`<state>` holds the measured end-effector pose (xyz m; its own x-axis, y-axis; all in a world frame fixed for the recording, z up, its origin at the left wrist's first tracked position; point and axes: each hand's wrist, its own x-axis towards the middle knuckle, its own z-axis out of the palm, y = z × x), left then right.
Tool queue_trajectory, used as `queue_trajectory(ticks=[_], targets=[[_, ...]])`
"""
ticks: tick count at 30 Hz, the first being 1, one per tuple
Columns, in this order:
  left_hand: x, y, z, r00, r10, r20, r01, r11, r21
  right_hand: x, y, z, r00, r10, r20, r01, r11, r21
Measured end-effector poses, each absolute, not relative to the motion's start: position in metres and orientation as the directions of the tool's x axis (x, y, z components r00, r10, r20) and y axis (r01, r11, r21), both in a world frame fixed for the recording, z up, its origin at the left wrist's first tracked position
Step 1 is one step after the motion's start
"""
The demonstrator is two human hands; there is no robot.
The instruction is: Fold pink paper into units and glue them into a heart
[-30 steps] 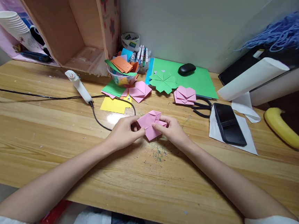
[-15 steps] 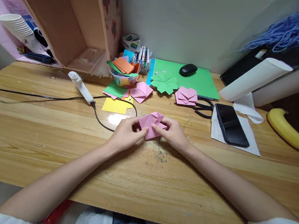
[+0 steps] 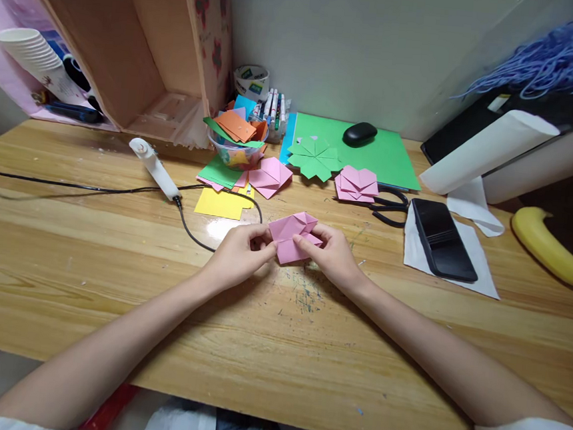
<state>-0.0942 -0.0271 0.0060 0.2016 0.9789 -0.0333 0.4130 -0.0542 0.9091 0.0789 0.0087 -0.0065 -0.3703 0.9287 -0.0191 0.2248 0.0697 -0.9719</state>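
Note:
A folded pink paper [image 3: 288, 238] is held just above the table between both my hands. My left hand [image 3: 238, 251] pinches its left edge, thumb in front and fingers behind. On the right side, my right hand [image 3: 333, 254] grips it with the thumb pressed on the front face. Small folded flaps show at its upper right and right corner; its back is hidden. Beyond it lie a pink folded piece [image 3: 270, 177], a pink folded heart [image 3: 357, 184] and a green paper flower shape [image 3: 315, 157].
A glue gun [image 3: 154, 168] with a black cord lies left, near yellow paper [image 3: 220, 204]. Behind stands a tub of paper scraps [image 3: 236, 152]. To the right are scissors [image 3: 391, 207], a phone [image 3: 443, 239] and a banana [image 3: 552, 246]. A mouse [image 3: 360, 134] rests on green sheets.
The pink paper has turned slightly and shifted a little up and right. My left thumb has slid toward its left edge. My right hand keeps its hold.

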Motion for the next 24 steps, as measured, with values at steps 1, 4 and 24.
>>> queue_trajectory(ticks=[1,4,24], targets=[[-0.095,-0.027,0.006,0.207,0.978,-0.035,0.401,-0.052,0.914,0.079,0.009,-0.006,-0.363,0.932,-0.016,0.229,0.072,-0.971],[-0.095,-0.026,0.008,0.210,0.977,-0.039,0.386,-0.046,0.921,0.079,0.010,-0.005,-0.343,0.939,-0.011,0.235,0.075,-0.969],[-0.095,-0.029,0.016,0.227,0.971,-0.075,0.453,-0.037,0.891,0.079,0.007,-0.005,-0.380,0.925,-0.013,0.205,0.071,-0.976]])
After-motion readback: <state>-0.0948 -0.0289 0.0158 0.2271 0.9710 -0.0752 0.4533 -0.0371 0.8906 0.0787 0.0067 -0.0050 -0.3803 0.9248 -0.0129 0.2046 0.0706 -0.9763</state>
